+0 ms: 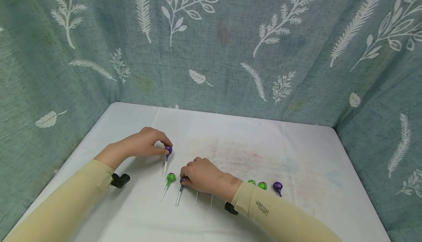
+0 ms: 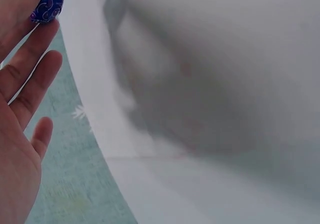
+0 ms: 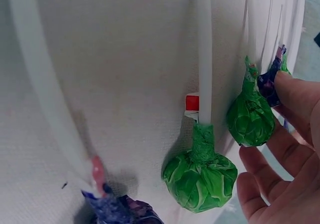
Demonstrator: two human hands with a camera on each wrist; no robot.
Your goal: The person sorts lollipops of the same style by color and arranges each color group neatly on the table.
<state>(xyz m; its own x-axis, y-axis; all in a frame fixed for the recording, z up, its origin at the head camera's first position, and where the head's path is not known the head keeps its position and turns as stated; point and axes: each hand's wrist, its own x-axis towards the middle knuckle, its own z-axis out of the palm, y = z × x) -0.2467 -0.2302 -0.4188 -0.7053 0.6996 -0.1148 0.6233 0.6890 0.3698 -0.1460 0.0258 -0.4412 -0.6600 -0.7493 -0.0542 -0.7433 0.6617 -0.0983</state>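
My left hand (image 1: 146,142) pinches a purple-wrapped lollipop (image 1: 168,149) by its round head between thumb and finger, its white stick pointing down toward me. In the left wrist view the other fingers are spread apart below the purple wrapper (image 2: 49,3). With thumb and fingertips my right hand (image 1: 203,175) grips another purple lollipop (image 3: 268,87), low over the white cloth. A green lollipop (image 1: 170,178) lies between the two hands. Two white sticks (image 1: 196,198) stick out beneath my right hand, their heads hidden by it in the head view.
Right of my right wrist lie two green lollipops, one of them (image 1: 262,185) beside a purple lollipop (image 1: 277,187). A white cloth (image 1: 306,154) covers the table. Green-grey leaf-patterned curtains (image 1: 224,51) enclose the back and sides.
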